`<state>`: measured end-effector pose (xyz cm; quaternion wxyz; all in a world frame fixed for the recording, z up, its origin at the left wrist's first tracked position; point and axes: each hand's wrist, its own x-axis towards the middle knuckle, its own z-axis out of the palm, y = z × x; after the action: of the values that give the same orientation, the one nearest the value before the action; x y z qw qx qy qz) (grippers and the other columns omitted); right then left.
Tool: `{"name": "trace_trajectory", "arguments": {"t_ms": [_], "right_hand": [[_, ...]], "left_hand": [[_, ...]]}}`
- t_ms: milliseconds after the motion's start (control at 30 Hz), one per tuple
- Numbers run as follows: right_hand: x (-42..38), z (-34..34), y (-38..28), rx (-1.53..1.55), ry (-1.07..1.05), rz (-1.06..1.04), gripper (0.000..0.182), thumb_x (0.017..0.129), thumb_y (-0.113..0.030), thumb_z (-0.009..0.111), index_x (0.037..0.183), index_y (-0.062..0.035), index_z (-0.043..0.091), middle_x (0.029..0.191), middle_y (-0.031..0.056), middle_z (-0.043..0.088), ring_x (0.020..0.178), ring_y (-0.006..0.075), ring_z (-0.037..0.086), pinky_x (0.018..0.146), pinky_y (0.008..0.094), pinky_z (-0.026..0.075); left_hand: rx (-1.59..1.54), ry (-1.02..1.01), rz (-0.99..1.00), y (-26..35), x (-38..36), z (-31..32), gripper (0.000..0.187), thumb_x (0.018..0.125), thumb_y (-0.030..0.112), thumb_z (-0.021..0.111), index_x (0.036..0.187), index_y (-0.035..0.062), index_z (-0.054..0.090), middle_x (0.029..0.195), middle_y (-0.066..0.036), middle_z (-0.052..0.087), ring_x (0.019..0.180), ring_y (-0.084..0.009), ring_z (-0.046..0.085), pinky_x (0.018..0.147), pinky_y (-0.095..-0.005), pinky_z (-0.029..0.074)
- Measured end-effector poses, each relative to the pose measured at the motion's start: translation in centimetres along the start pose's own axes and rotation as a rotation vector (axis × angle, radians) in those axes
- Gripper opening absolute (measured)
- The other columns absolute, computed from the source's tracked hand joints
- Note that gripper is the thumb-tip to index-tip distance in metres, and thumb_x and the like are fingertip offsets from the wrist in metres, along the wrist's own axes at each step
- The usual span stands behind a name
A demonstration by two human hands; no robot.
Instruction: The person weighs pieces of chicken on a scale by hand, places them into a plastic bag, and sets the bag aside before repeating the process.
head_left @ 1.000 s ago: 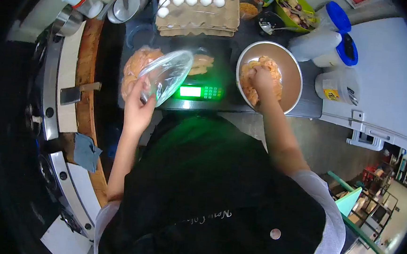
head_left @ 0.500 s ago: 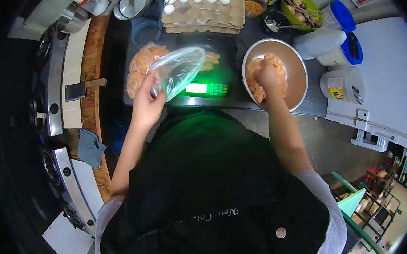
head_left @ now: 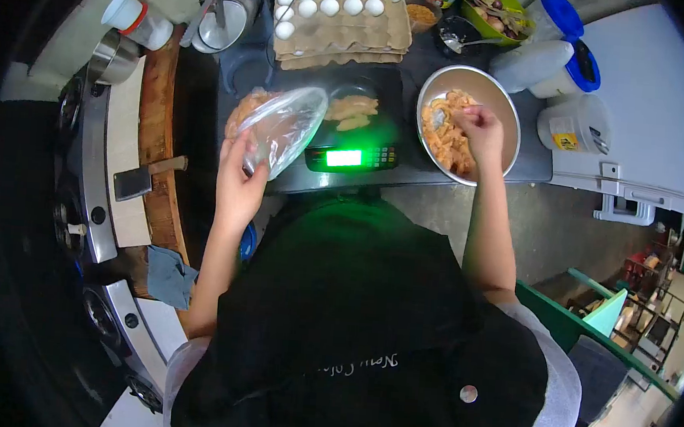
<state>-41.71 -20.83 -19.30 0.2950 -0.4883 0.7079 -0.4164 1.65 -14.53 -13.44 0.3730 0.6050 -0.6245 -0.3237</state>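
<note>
My left hand [head_left: 239, 182] grips the edge of a clear plastic bag [head_left: 288, 126] that stands open, its mouth turned toward the right. Raw meat, pale orange, bulges in the bag's far left part. Beside the bag is a digital scale [head_left: 354, 157] with a lit green display, and strips of raw meat [head_left: 353, 109] lie on its platform. Over a metal bowl [head_left: 511, 138] on the right, my right hand [head_left: 481, 134] has its fingers pinched together. Cut pieces of raw meat [head_left: 447, 145] lie in the bowl under the fingers. Whatever the fingertips hold is hidden.
Egg trays [head_left: 343, 31] with white eggs stand at the back. A green bowl [head_left: 495, 14] and lidded tubs [head_left: 578, 75] line the back right. Left are a cleaver [head_left: 132, 184], a cloth [head_left: 169, 274] and gas stoves [head_left: 100, 216]. A white freezer [head_left: 659, 101] stands right.
My right hand has lifted slightly from the meat and moved to the bowl's right side. My left hand has shifted down slightly with the bag. The view has moved, showing more of the scale.
</note>
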Motion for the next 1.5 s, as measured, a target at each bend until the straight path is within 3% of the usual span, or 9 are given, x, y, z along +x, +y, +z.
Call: {"name": "trace_trajectory", "arguments": {"t_ms": [367, 467, 600, 867, 967, 1033, 1200, 1300, 1500], "right_hand": [[-1.8, 14.4, -8.2, 0.395, -0.424, 0.059, 0.029, 0.08, -0.014, 0.071, 0.106, -0.0016, 0.07, 0.091, 0.0092, 0.073, 0.078, 0.0123, 0.068, 0.071, 0.0267, 0.054], [-0.9, 15.6, -6.5, -0.19, -0.256, -0.116, 0.032, 0.08, -0.012, 0.073, 0.11, -0.0003, 0.068, 0.098, 0.0122, 0.071, 0.086, 0.0154, 0.069, 0.076, 0.029, 0.055], [0.1, 12.2, -3.6, 0.262, -0.262, 0.123, 0.033, 0.08, -0.004, 0.07, 0.113, 0.0003, 0.065, 0.098, 0.0111, 0.071, 0.089, 0.0147, 0.067, 0.072, 0.0282, 0.056], [-0.9, -0.1, 1.4, 0.319, 0.092, 0.188, 0.02, 0.087, 0.002, 0.055, 0.101, 0.002, 0.068, 0.088, 0.0074, 0.07, 0.077, 0.0117, 0.066, 0.066, 0.0244, 0.055], [-1.6, -1.4, 4.9, -0.017, 0.001, 0.165, 0.014, 0.084, -0.003, 0.06, 0.092, -0.005, 0.072, 0.083, 0.0064, 0.071, 0.076, 0.0161, 0.067, 0.072, 0.0333, 0.054], [-2.3, -1.4, 4.9, -0.742, 0.018, 0.12, 0.01, 0.08, -0.012, 0.065, 0.087, -0.0143, 0.073, 0.084, 0.0063, 0.072, 0.08, 0.0247, 0.068, 0.083, 0.0445, 0.048], [-0.9, -0.1, 5.2, -0.855, 0.0, 0.001, 0.015, 0.077, -0.014, 0.064, 0.089, -0.0148, 0.073, 0.087, 0.0079, 0.072, 0.081, 0.0256, 0.069, 0.076, 0.039, 0.05], [2.1, 2.0, 8.2, -0.624, -0.077, -0.011, 0.018, 0.077, -0.018, 0.066, 0.092, -0.0118, 0.073, 0.088, 0.011, 0.072, 0.082, 0.0272, 0.069, 0.076, 0.0394, 0.051], [3.9, 4.8, 6.9, -0.718, -0.395, -0.029, 0.021, 0.079, -0.021, 0.066, 0.094, -0.0079, 0.072, 0.088, 0.0175, 0.071, 0.082, 0.0314, 0.069, 0.075, 0.0395, 0.053]], "left_hand": [[0.011, -0.069, 0.034, -1.2, 1.7, -2.1, 0.051, 0.081, -0.001, 0.06, 0.131, -0.0039, 0.049, 0.1, -0.009, 0.047, 0.087, -0.0183, 0.053, 0.074, -0.0273, 0.046], [0.019, -0.078, 0.062, -1.3, 1.8, -1.8, 0.052, 0.081, -0.002, 0.06, 0.131, -0.0035, 0.049, 0.099, -0.009, 0.047, 0.086, -0.0186, 0.053, 0.073, -0.0274, 0.045], [0.02, -0.076, 0.075, -1.2, 1.8, -1.2, 0.053, 0.08, -0.001, 0.061, 0.132, -0.003, 0.05, 0.1, -0.01, 0.048, 0.086, -0.0195, 0.053, 0.073, -0.0278, 0.045], [0.057, -0.263, 0.048, -0.3, 0.5, 2.5, 0.054, 0.078, -0.001, 0.061, 0.131, -0.0043, 0.048, 0.105, -0.019, 0.051, 0.098, -0.0346, 0.055, 0.087, -0.0371, 0.045], [0.101, -0.322, 0.121, -0.2, 0.0, 3.9, 0.053, 0.079, -0.001, 0.061, 0.13, -0.0046, 0.049, 0.106, -0.018, 0.051, 0.099, -0.0338, 0.055, 0.087, -0.0369, 0.045], [0.082, -0.354, 0.047, 1.0, -0.2, 4.3, 0.052, 0.08, 0.0, 0.061, 0.13, -0.0048, 0.049, 0.104, -0.018, 0.051, 0.1, -0.0335, 0.056, 0.087, -0.0371, 0.045], [0.07, -0.34, 0.03, 1.7, -1.2, 4.8, 0.052, 0.079, -0.001, 0.061, 0.13, -0.003, 0.05, 0.098, -0.016, 0.05, 0.096, -0.0293, 0.055, 0.085, -0.0332, 0.045], [0.113, -0.296, 0.083, 1.4, -2.2, 4.5, 0.051, 0.078, -0.002, 0.06, 0.128, -0.0012, 0.053, 0.097, -0.015, 0.05, 0.094, -0.0275, 0.055, 0.084, -0.0318, 0.044], [0.166, -0.182, 0.019, 1.2, -4.2, 3.1, 0.049, 0.078, -0.003, 0.06, 0.126, 0.0006, 0.056, 0.096, -0.015, 0.051, 0.093, -0.028, 0.055, 0.085, -0.032, 0.044]]}}
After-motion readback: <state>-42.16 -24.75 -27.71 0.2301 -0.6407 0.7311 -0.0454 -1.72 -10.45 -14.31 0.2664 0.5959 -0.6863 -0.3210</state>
